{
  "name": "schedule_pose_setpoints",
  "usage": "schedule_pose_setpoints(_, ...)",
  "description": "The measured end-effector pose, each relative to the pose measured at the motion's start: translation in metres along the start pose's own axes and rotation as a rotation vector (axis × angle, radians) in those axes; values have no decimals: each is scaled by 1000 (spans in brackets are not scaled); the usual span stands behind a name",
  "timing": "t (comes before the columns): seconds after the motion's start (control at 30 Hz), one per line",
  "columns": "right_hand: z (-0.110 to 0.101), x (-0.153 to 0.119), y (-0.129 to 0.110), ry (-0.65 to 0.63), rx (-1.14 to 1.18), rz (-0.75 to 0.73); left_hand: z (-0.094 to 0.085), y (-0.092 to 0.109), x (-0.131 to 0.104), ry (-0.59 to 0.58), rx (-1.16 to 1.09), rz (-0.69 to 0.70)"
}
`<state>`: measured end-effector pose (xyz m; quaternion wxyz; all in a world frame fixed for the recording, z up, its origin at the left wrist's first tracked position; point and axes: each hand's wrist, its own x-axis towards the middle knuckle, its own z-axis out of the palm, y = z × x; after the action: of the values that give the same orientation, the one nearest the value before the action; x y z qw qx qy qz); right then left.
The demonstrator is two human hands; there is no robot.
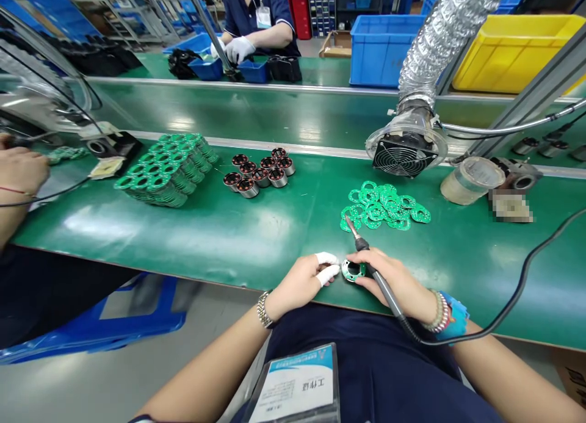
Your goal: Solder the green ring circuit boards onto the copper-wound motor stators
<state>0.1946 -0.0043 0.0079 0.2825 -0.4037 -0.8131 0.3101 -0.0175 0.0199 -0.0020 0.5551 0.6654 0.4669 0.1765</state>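
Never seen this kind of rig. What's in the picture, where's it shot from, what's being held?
No robot here: one camera worn on a person's head looks forward and down at their own hands. The right hand holds a soldering iron, by the look of it, and steadies a round part with a green face. The left hand, two fingertips covered in white, is right beside that part; contact is unclear. On the green bench lie loose green rings, stacked green boards and metal cylinders. A fan hangs at the end of a foil duct. Co-workers' hands show at far left and across the bench.
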Motion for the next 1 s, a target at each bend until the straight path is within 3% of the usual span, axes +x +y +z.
schedule_pose_setpoints(0.23, -4, 1, 2, -36, 12, 10, 5, -1, 7, -71, -177, 6)
schedule_pose_setpoints(0.47, -3, 1, 3, -45, 26, 30, -11, -3, 2, 64, 609, 532)
schedule_pose_setpoints(0.6, -2, 0, 3, -33, 24, 28, -15, -2, 5, 77, 790, 623)
schedule_pose_setpoints(0.77, -3, -1, 3, -40, 23, 21, -8, 6, 13, -27, 640, 455)
schedule_pose_setpoints(0.93, -3, 0, 3, -37, 17, 11, 3, 12, 15, -164, 110, -63)
schedule_pose_setpoints(1.0, -2, 0, 4, -25, 24, 10, 1, 11, 13, -151, 28, -91)
